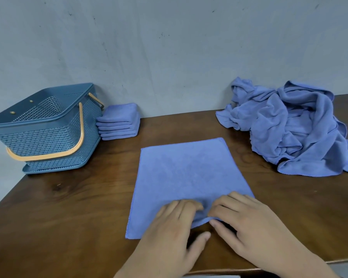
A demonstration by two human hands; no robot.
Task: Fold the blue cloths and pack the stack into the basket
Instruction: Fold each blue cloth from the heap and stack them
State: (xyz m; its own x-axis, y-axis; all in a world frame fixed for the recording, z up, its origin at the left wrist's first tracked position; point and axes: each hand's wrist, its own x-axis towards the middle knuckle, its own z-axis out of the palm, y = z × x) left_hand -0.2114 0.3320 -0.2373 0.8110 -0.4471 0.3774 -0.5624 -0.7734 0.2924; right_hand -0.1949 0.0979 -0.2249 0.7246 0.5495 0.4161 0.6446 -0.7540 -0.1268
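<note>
A blue cloth (185,173) lies spread flat on the wooden table (78,207) in front of me. Both hands are at the middle of its near edge, which is lifted a little there. My left hand (175,223) rests its bent fingers on top of the cloth, thumb held apart over the table. My right hand (243,219) pinches the raised edge between thumb and fingers. A stack of folded blue cloths (119,122) sits at the back against the wall, right beside the blue basket (42,133) with orange handles.
A heap of crumpled blue cloths (293,127) fills the back right of the table. The basket stands at the table's back left corner, on a matching tray. A grey wall runs along the table's far side. The table's near edge is just under my wrists.
</note>
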